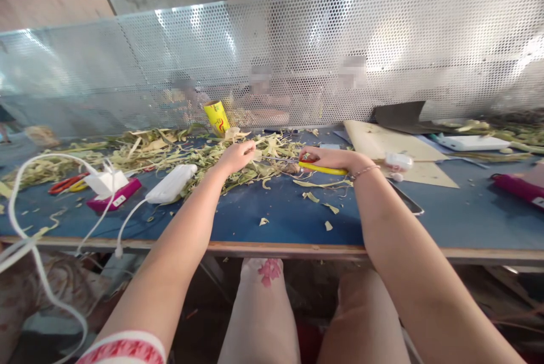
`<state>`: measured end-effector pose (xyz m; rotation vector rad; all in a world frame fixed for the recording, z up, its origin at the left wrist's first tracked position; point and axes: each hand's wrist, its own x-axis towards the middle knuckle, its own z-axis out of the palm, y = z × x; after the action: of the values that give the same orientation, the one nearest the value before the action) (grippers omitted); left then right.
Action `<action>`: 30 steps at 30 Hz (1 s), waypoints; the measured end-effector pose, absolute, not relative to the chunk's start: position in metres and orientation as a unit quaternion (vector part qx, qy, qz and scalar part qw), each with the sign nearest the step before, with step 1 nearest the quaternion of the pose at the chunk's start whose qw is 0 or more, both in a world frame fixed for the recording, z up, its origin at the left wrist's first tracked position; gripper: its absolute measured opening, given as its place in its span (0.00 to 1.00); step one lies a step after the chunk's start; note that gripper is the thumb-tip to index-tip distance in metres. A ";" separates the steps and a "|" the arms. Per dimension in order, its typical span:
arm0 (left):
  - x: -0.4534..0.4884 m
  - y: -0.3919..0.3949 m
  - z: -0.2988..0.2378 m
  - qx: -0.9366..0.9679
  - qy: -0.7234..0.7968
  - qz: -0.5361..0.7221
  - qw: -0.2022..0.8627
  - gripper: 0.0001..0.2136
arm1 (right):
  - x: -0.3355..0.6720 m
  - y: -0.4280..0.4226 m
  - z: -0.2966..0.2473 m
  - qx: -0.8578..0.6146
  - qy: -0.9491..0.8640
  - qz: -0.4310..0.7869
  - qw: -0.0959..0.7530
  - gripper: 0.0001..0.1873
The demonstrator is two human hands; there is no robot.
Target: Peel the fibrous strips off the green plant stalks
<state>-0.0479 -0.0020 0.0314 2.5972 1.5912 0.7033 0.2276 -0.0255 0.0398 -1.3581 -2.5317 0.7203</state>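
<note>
My right hand point(325, 157) is closed around yellow-handled scissors point(323, 169), their thin metal blade pointing left over the heap. To its left, my left hand point(238, 157) has its fingers pinched together at the blade's far end. What those fingers hold, if anything, is hidden. Beneath and behind both hands lies a loose heap of dry, pale green plant scraps point(208, 168). A few stray scraps point(311, 197) are scattered on the blue tabletop point(289, 222) in front.
A tilted yellow tube point(216, 117) stands by the perforated metal screen point(306, 41). At left are a white power bank point(172, 183), a magenta power strip point(114, 194), looping white cables and red-handled cutters point(68, 183). Cardboard point(395, 143) and a phone point(406, 198) lie right. People sit behind the screen.
</note>
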 end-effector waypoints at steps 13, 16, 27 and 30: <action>-0.041 -0.007 0.031 0.849 0.483 0.214 0.020 0.06 | 0.227 -0.024 0.039 -0.442 -0.858 0.250 0.079 0.21; -0.041 -0.005 0.030 0.849 0.481 0.216 0.023 0.07 | 0.227 -0.026 0.040 -0.441 -0.857 0.254 0.083 0.22; -0.040 -0.006 0.031 0.849 0.483 0.215 0.021 0.07 | 0.227 -0.026 0.041 -0.439 -0.859 0.251 0.079 0.18; -0.040 -0.007 0.032 0.850 0.480 0.216 0.020 0.06 | 0.227 -0.026 0.041 -0.441 -0.858 0.252 0.080 0.18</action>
<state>-0.0400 -0.0067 0.0318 2.6362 1.4905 0.6693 0.2274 -0.0257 0.0412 -1.3188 -2.5659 0.7548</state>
